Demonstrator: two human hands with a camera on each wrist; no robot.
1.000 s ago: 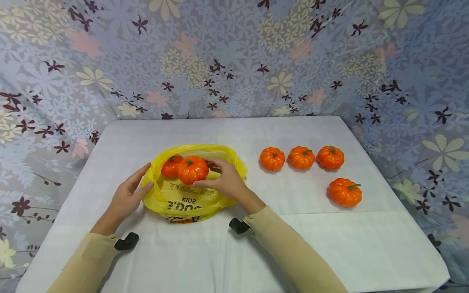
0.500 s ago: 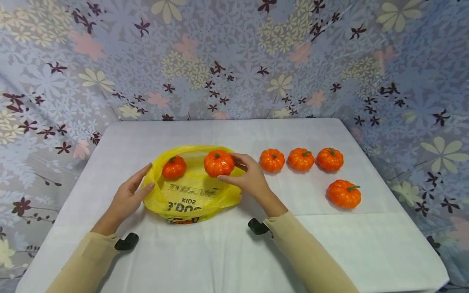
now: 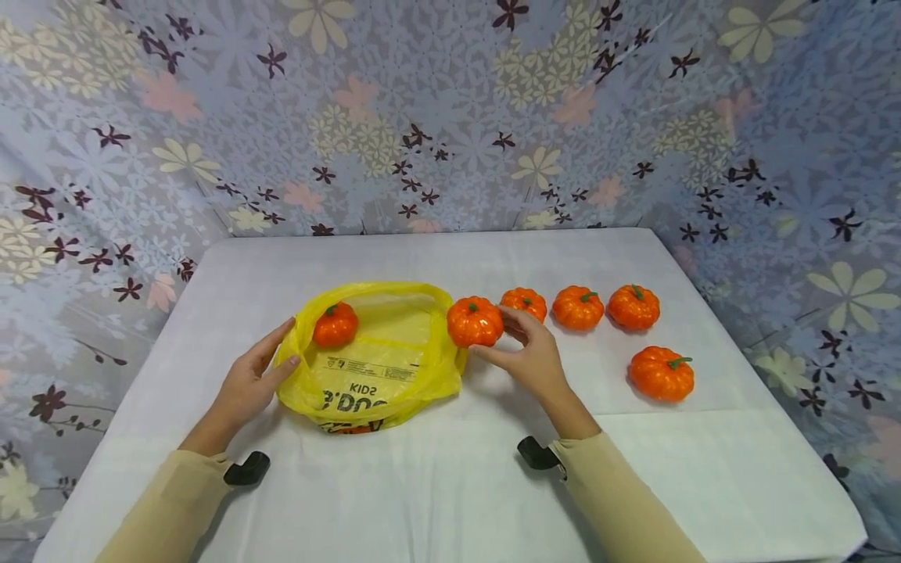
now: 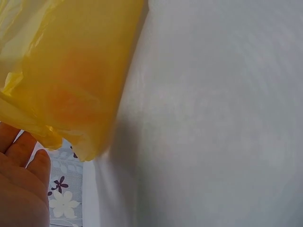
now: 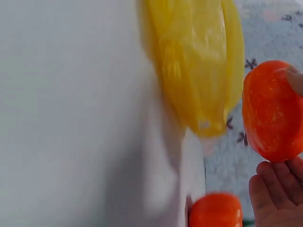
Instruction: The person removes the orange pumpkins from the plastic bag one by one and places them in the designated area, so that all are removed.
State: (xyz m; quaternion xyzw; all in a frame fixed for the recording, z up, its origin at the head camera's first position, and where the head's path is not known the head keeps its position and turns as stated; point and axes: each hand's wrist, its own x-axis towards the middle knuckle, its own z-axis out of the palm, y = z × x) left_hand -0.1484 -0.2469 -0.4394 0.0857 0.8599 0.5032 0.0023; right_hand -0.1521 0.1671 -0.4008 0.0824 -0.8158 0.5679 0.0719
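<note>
My right hand (image 3: 531, 356) holds a small orange pumpkin (image 3: 475, 321) with a green stem, just off the right rim of a yellow plastic bag (image 3: 380, 407). The right wrist view shows the thumb on one side of this glossy pumpkin (image 5: 270, 113) and the fingers at the other. My left hand (image 3: 246, 383) holds the bag's left rim, its thumb lying over the edge. In the left wrist view, yellow plastic (image 4: 80, 42) partly hides those fingers (image 4: 40, 165). Inside the bag, at the left, sits another pumpkin (image 3: 335, 324).
On the white-covered table (image 3: 422, 500), a row of pumpkins stands at the right: one partly behind my right hand (image 3: 524, 303), a middle one (image 3: 578, 307) and a right one (image 3: 634, 306). Nearer lies another pumpkin (image 3: 660, 374). Flowered cloth (image 3: 450, 117) hangs behind.
My right hand has carried the pumpkin rightward, from over the bag's opening to just past its right rim. The left hand stays at the bag's left rim.
</note>
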